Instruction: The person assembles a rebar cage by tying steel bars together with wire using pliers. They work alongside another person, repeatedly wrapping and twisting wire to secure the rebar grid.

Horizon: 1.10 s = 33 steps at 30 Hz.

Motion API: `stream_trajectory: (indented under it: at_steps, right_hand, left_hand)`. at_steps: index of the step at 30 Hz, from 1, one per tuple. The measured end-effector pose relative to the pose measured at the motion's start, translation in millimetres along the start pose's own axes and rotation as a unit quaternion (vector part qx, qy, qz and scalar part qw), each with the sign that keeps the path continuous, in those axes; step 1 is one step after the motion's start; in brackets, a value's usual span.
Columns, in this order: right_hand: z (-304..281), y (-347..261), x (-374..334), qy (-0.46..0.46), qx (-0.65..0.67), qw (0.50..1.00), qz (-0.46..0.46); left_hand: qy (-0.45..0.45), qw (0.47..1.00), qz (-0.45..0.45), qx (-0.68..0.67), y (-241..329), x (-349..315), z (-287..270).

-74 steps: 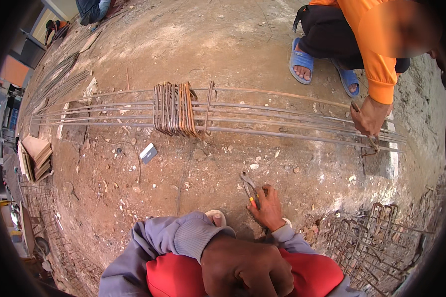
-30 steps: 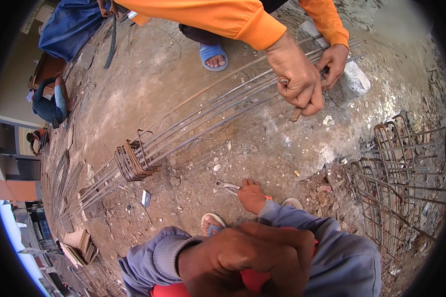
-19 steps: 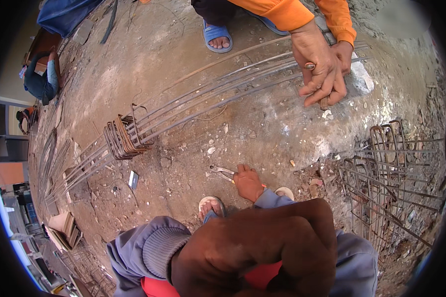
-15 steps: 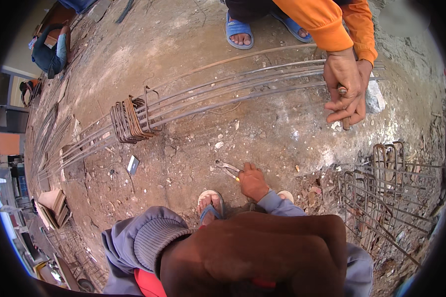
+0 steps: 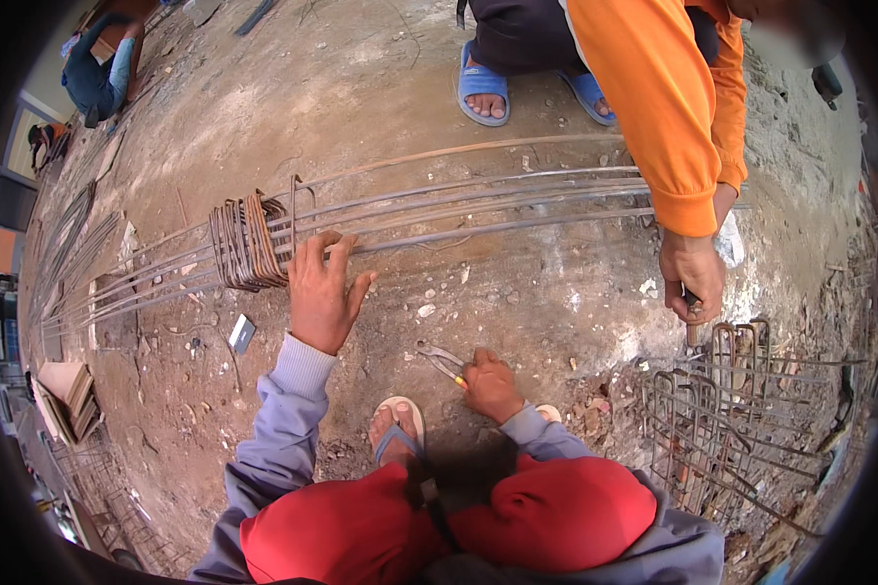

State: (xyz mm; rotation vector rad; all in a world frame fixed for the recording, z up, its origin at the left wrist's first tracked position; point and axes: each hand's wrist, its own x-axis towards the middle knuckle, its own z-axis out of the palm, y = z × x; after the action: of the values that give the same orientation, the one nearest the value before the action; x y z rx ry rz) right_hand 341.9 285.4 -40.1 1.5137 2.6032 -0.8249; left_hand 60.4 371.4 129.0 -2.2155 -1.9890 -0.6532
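Open ground (image 5: 390, 317) separates the left hand (image 5: 324, 297) from the right hand (image 5: 493, 387), passable low down except where the pliers (image 5: 435, 353) jut forward-left from the right grip. Ahead of the left hand, long bars (image 5: 498, 229) block the way; bunched stirrups (image 5: 244, 244) obstruct its left. Bare soil extends right of the right hand to a rebar cage (image 5: 732, 419).

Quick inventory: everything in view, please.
Steel bars: several, greyish, across ground
Stirrup bundle: one, rusty, around bars
Pincers: one, grey, yellow grip, lower centre
Flat packet: one, grey, left
Boards: one stack, tan, far left
Rebar framework: count unclear, rusty, lower right
Co-worker: one, orange sleeves, upper right
Distant people: two, dark/orange clothes, upper left
Knees: two, red, bottom
Left hand: one, grey sleeve, beside bundle
Right hand: one, grey sleeve, on pincers
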Motion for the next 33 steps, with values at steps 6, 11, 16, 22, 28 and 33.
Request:
stream_trajectory:
  at_steps: [6,11,16,22,28,33]
  right_hand:
    - [-4.9,-6.6,0.5,-0.001,0.039,0.999,0.011]
    - [-17.3,-14.4,-2.8,-0.026,0.017,0.999,0.028]
    - [-91.5,-59.9,2.7,0.057,0.152,0.986,-0.047]
    - [-218.1,-149.3,149.5,0.366,0.087,0.88,-0.289]
    - [-207.5,-139.5,290.1,0.163,-0.001,0.966,-0.203]
    - [-193.8,-128.8,305.5,0.126,0.038,0.977,-0.168]
  left_hand:
    - [0.03,0.999,-0.005,0.009,-10.9,-6.6,27.2]
    - [0.051,0.998,-0.034,-0.007,-14.8,-10.7,38.9]
    - [0.069,0.996,-0.042,-0.026,-13.1,-8.9,35.0]
    - [0.075,0.993,-0.076,-0.048,-21.3,-19.9,29.9]
    - [0.055,0.995,-0.057,-0.053,-16.6,-4.8,38.7]
    - [0.058,0.992,-0.075,-0.077,-10.3,-2.8,36.7]
